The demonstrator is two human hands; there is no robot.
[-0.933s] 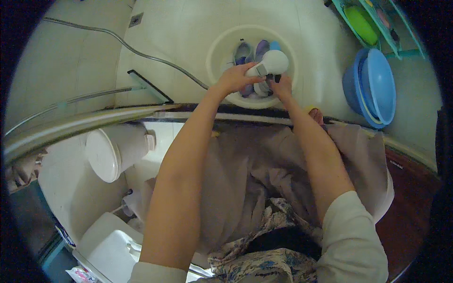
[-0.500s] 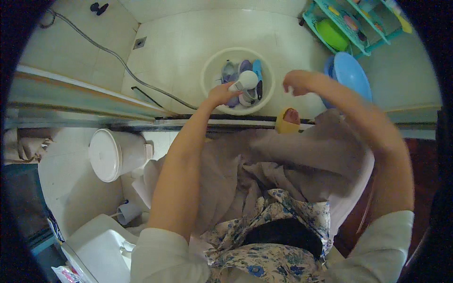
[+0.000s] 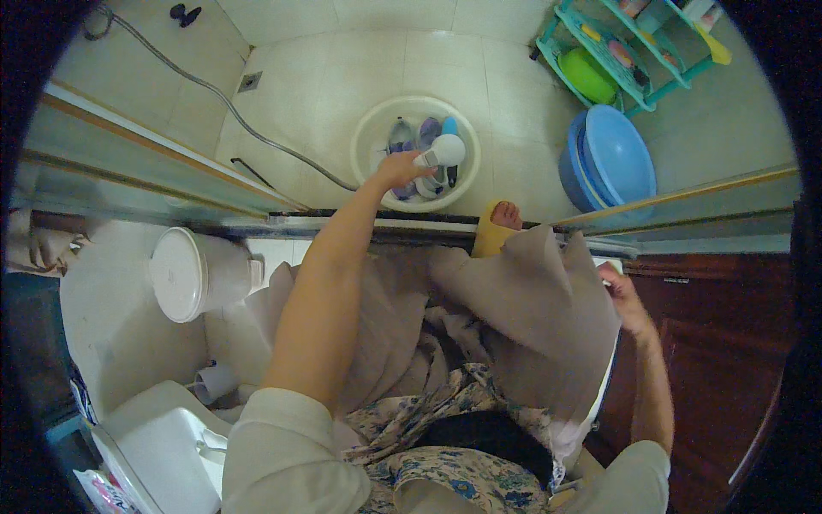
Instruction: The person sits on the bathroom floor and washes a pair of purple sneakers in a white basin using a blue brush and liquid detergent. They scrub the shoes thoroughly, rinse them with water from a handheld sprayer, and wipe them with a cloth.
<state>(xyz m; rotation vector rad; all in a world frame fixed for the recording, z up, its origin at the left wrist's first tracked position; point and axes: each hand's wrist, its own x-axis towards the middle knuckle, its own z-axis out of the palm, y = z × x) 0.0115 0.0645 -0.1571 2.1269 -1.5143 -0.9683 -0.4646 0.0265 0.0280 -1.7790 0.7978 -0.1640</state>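
My left hand (image 3: 401, 170) is closed round the handle of a white shower head (image 3: 447, 151), held above a cream basin (image 3: 361, 137) on the tiled floor. Inside the basin lie grey and purple shoes (image 3: 400, 135) and a long blue-and-black thing (image 3: 450, 127), partly hidden by the shower head. No water stream can be made out. At my right side, my right hand (image 3: 625, 301) has its fingers curled at the edge of the grey-brown garment (image 3: 539, 300) over my lap, gripping the cloth.
A grey hose (image 3: 214, 92) curves from the far left to my left hand. A door sill (image 3: 411, 230) crosses before me, a yellow slipper (image 3: 488, 237) over it. Blue basins (image 3: 621, 154) and a green rack (image 3: 604, 51) stand right; a white bin (image 3: 180, 274) stands left.
My right hand has swung back from beside the basin to the garment at my right side. The cloth there has shifted. My left hand still holds the shower head over the basin.
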